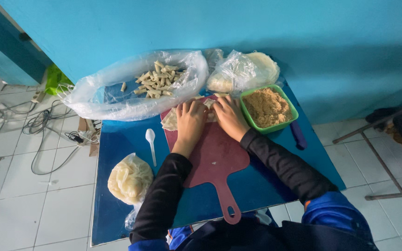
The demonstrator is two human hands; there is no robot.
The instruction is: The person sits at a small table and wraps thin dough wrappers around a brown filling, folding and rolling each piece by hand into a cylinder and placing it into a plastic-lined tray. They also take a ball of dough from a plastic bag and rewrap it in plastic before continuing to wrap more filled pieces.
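My left hand [190, 121] and my right hand [230, 116] lie side by side, fingers down on a thin pale wrapper sheet [169, 122] at the far end of a dark red cutting board [212, 155]. Both hands press and roll the sheet; the part under the fingers is hidden. A green square tub [292, 104] of brown crumbly filling stands just right of my right hand. A white plastic spoon [151, 142] lies left of the board.
A large clear plastic bag [117, 100] behind the board holds several small pale rolls [158, 78]. A bag of round wrappers [245, 69] sits at the back, another tied bag [129, 179] at front left. The blue table [117, 214] meets a blue wall; cables [38, 123] lie on the tiled floor at left.
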